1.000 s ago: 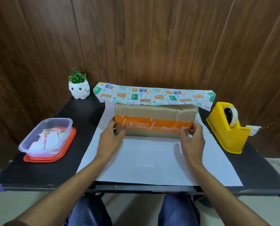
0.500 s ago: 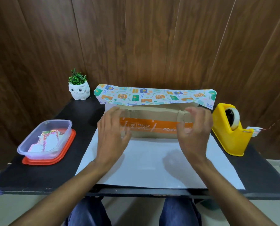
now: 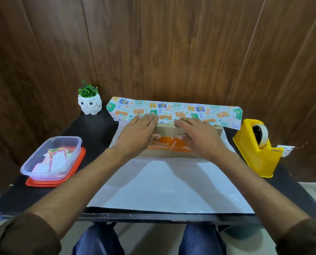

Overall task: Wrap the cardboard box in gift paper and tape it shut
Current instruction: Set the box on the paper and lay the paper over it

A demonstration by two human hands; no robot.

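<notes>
A brown cardboard box (image 3: 169,150) with an orange FRAGILE band lies on the white back of the gift paper (image 3: 171,183), which is spread over the black table. The paper's far edge (image 3: 173,110) curls up behind the box and shows its colourful print. My left hand (image 3: 137,133) and my right hand (image 3: 199,136) lie flat over the box top with straight fingers, and the fingertips touch the curled printed edge. Most of the box top is hidden under the hands.
A yellow tape dispenser (image 3: 256,148) stands right of the box. At the left, a clear plastic tub (image 3: 52,159) with paper scraps sits on an orange lid. A white owl pot (image 3: 90,104) with a green plant stands at the back left. A wooden wall rises directly behind.
Both hands let go of the box's front corners, rose, and moved forward over its top to the paper's curled far edge. The box has stayed in place.
</notes>
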